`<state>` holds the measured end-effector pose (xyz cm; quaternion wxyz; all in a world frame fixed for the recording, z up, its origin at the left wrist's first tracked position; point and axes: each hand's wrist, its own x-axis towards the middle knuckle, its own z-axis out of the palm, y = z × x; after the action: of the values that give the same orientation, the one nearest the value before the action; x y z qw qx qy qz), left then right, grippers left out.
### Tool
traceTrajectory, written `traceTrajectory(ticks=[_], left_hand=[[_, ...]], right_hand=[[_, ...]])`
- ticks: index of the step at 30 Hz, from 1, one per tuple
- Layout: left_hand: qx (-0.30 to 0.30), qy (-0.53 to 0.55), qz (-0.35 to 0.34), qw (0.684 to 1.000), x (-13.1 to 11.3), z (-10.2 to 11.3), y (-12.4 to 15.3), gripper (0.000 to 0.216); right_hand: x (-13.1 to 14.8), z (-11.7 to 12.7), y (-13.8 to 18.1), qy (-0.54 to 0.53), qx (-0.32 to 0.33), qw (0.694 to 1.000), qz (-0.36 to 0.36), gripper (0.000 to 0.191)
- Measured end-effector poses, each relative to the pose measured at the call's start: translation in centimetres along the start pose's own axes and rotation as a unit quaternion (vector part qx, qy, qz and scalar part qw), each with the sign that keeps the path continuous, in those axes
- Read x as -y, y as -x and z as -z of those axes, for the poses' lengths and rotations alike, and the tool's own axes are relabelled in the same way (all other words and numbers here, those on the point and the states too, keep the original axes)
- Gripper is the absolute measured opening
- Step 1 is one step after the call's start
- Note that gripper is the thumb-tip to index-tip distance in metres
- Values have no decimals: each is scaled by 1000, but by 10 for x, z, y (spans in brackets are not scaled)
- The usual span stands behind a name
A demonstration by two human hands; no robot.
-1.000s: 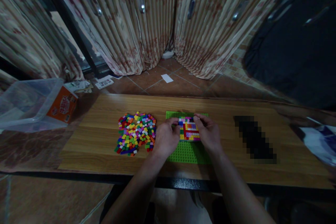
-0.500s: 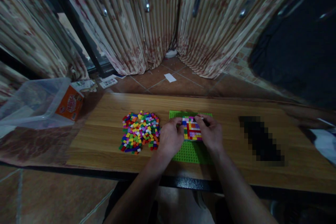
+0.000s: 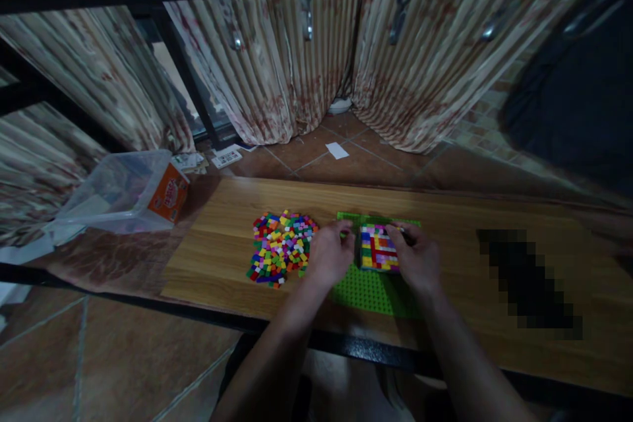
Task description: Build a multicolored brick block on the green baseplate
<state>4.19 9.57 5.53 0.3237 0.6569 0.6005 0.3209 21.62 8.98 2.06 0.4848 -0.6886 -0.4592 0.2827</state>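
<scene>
A block built of colourful toy bricks [image 3: 378, 252] rests over a green studded baseplate [image 3: 368, 293] on the wooden table. My right hand [image 3: 419, 256] grips this block along its right side, thumb on top and fingers behind the far right corner. Just left of the block, my left hand [image 3: 330, 254] is apart from it, with fingers bent and a small gap between thumb and forefinger; nothing shows in it. A pile of loose toy bricks [image 3: 279, 247] in many colours lies to the left of my left hand.
A clear plastic bin [image 3: 113, 191] with an orange label stands beyond the table's left end. On the table [image 3: 208, 257], a pixelated dark patch [image 3: 529, 283] lies to the right. Striped curtains [image 3: 316, 66] hang behind, with a white paper [image 3: 337, 150] on the tiled floor.
My left hand has let go of the block's left side and drawn slightly away. The right hand keeps its hold. The whole view has shifted, so everything appears farther right.
</scene>
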Motion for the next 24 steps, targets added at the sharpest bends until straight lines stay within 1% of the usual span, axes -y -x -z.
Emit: traceTrajectory(ticks=[2, 3, 6, 9, 11, 13, 17, 21, 24], left_hand=[[18, 3, -20, 1000, 12, 20, -8, 28], [44, 4, -35, 998, 19, 32, -12, 29], [98, -22, -62, 993, 38, 63, -18, 27], [160, -65, -89, 981, 45, 79, -17, 27], [185, -90, -104, 973, 45, 81, -14, 31], [189, -111, -114, 969, 42, 80, -12, 32], [172, -137, -113, 969, 41, 76, -10, 26], [166, -140, -119, 969, 43, 76, -11, 23], [155, -122, -141, 970, 42, 77, -13, 20]], right_hand=[[0, 0, 1, -3, -2, 1000, -9, 51], [-1, 1, 2, -6, 1, 1000, -9, 52], [-5, 4, 1, -9, 5, 1000, 10, 54], [-7, 7, 0, 6, -11, 1000, 27, 52], [-7, 9, 0, 11, -27, 999, 32, 50], [-6, 10, -1, 14, -34, 999, 35, 50], [-4, 10, -1, 34, -40, 997, 51, 49], [-5, 10, -1, 36, -46, 996, 73, 47], [-4, 10, 0, 23, -76, 993, 91, 42]])
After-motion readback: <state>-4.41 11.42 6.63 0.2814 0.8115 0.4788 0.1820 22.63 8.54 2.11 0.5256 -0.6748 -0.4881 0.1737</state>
